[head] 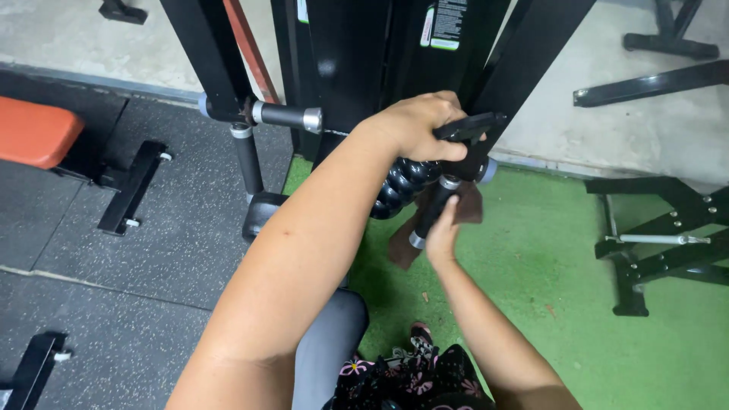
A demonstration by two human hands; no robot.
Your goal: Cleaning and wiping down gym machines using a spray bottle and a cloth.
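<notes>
The person sits facing a black gym machine point(357, 68), wiping it. The left hand point(416, 125) is clamped on a black bracket point(472, 125) at the machine's right upright. Just below that bracket, the right hand point(442, 237) presses one brown cloth point(402, 247) around a black handle bar point(433, 212), fingers closed on both. The step in hand looks like rubbing the bar clean; the next stroke would call for sliding the cloth along it while the upper hand steadies. One ridged black roller point(399, 186) sits left of the bar; one orange pad point(34, 130) lies far left of the machine.
</notes>
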